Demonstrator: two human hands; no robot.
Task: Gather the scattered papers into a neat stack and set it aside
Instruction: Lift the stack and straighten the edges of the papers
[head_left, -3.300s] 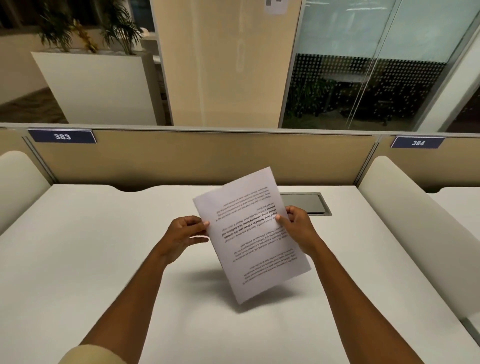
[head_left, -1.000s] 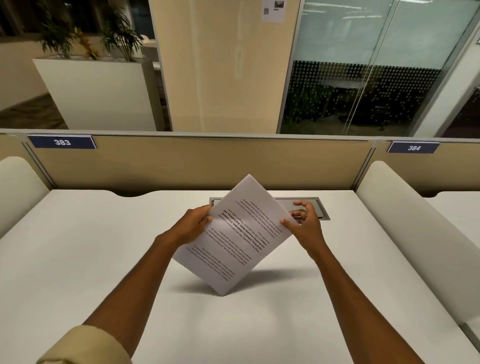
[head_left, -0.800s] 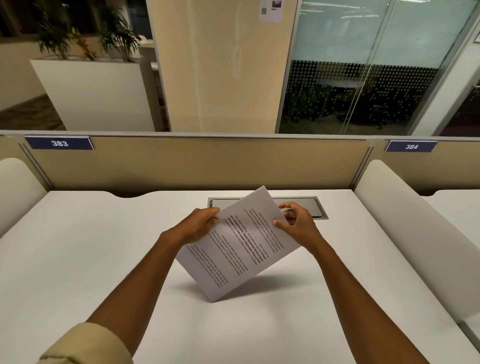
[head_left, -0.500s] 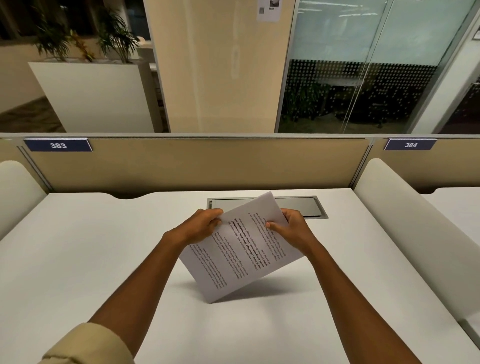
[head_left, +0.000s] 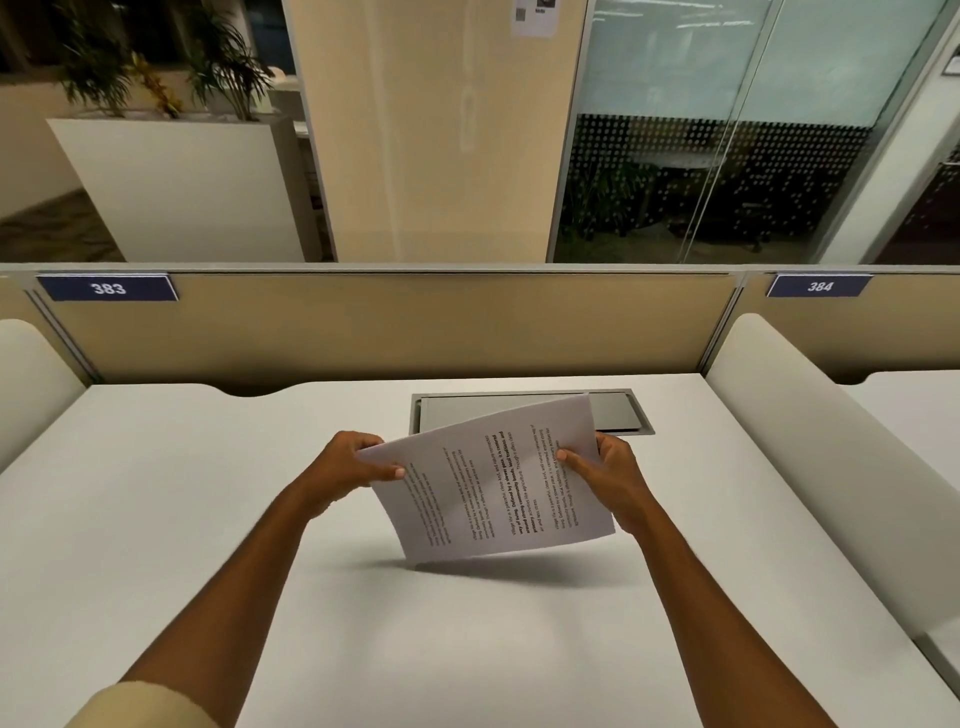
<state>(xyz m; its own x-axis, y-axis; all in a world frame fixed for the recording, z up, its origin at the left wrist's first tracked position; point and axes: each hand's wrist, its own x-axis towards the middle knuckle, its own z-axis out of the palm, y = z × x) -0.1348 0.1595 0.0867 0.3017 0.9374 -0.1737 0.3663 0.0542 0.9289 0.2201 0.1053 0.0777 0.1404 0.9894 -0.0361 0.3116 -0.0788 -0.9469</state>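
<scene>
A thin stack of white printed papers is held up over the middle of the white desk, turned so its text lines run sideways. My left hand grips the stack's left edge, thumb on the printed face. My right hand grips the right edge the same way. The stack's lower edge hangs just above the desk and casts a shadow beneath it. I see no loose sheets lying elsewhere on the desk.
A grey cable hatch is set into the desk behind the papers. A beige partition with number plates 383 and 384 closes the far edge. Padded white dividers flank both sides.
The stack has rotated clockwise from a diagonal tilt to nearly landscape. My right hand, briefly off the sheet a second ago, has taken hold of its right edge. Both hands stayed over the desk's middle.
</scene>
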